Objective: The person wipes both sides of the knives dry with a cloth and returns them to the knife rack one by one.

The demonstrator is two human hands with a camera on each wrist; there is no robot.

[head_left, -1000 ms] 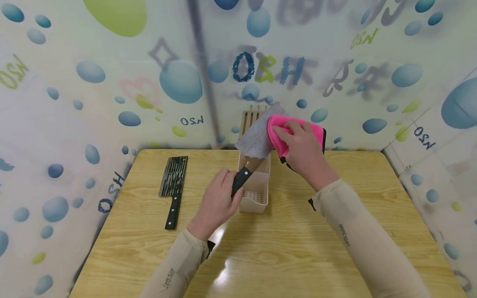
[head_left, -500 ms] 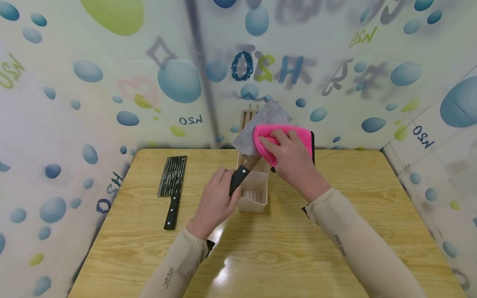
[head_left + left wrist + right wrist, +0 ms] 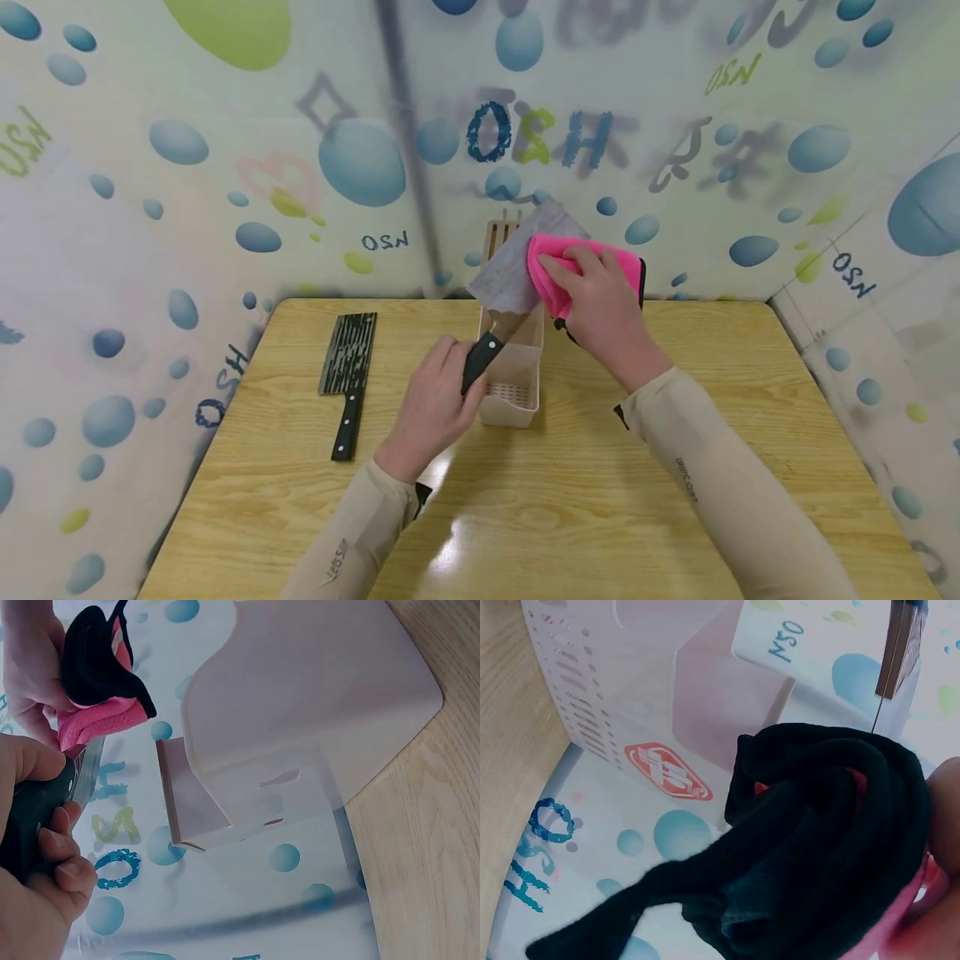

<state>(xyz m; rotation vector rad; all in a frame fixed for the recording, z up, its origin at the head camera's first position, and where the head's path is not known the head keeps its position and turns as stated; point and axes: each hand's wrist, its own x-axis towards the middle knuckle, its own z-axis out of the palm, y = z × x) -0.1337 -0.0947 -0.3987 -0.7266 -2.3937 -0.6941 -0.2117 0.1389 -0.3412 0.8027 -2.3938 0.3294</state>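
My head view shows the left hand [image 3: 431,408] gripping a broad grey-bladed, black-handled cleaver [image 3: 506,275] above a beige plastic holder [image 3: 513,364]; the right hand [image 3: 609,321] pinches a folded pink, black-edged cloth [image 3: 547,292] — apparently against the blade, contact hidden. A black-striped cleaver [image 3: 349,358] lies on the yellow wooden table [image 3: 570,508].

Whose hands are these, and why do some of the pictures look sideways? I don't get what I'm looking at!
There's no robot here, just a person's two bare hands. One camera sits on the person's head and looks down over the wooden table. Two more ride on the wrists, looking closely at each hand's work, so they see things tilted.

The left hand grips a wide knife by its black handle. The right hand holds a folded pink cloth, which hides part of the blade.

On the table stands a pale holder. To its left lies a dark, streaky cleaver.
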